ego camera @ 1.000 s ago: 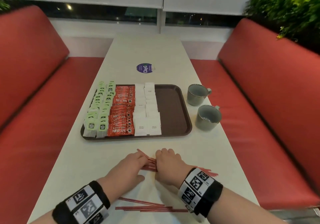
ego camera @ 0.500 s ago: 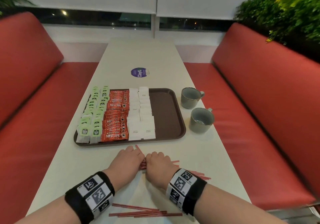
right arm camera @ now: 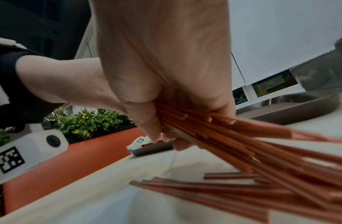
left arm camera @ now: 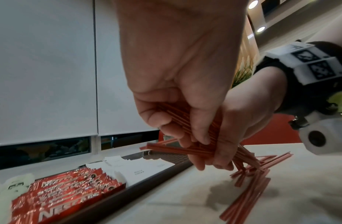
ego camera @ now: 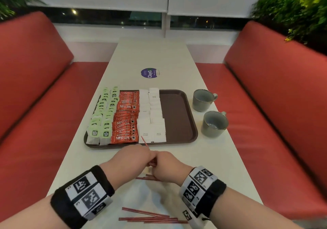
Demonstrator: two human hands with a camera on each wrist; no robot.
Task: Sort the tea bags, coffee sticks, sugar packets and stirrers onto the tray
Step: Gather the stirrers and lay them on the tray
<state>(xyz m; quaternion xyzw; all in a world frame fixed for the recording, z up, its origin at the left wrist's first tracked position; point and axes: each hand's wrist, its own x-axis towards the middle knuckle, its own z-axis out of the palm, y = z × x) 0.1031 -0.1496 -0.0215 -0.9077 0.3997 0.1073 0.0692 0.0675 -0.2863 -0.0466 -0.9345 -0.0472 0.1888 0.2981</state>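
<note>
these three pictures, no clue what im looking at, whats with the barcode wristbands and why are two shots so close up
No robot here: a person is sorting drink supplies with bare hands. The patterned wristbands carry small cameras. The wide picture comes from a camera on the head; the two close ones look along each wrist at the fingers.

On the white table sits a brown tray with rows of green tea bags, red coffee sticks and white sugar packets; its right part is bare. Two grey cups stand beside it.

The left hand and right hand meet just in front of the tray, both gripping one bundle of red stirrers. More loose stirrers lie on the table nearer the person.
</note>
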